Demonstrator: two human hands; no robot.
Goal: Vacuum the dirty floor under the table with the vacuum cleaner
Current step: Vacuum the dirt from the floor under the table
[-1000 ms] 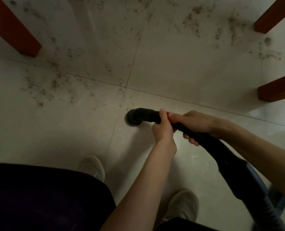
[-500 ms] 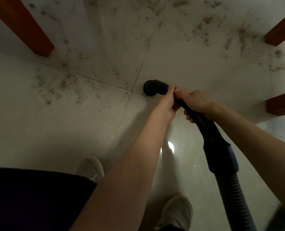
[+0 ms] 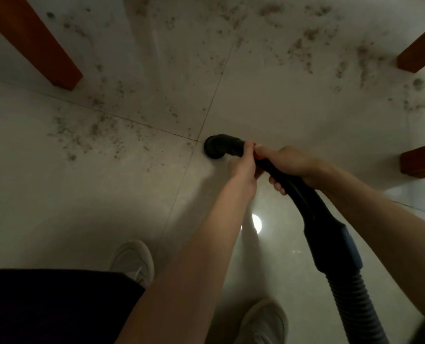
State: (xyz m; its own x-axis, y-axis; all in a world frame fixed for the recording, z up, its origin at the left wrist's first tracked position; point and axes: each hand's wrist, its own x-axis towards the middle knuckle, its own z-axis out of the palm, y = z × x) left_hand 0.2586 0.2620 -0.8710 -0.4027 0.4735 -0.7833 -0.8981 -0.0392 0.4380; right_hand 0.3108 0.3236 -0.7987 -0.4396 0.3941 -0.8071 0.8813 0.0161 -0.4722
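Vacuum nozzle (image 3: 215,147) still at the tile joint, little changed, left hand (image 3: 243,167) and right hand (image 3: 287,161) both gripping the black wand (image 3: 291,184), dirt (image 3: 87,135) left and far.

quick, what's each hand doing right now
Left hand: fingers curled round the vacuum wand, near the nozzle.
Right hand: gripping the same wand just behind it.

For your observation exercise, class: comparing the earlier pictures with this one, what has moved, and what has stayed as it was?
The black nozzle has moved forward from the clean near tile to the crossing of the tile seams, nearer the dirt. The arms have stretched out with it. Unchanged: the left hand and right hand grip the wand as before; the scattered dirt and table legs lie as they were.
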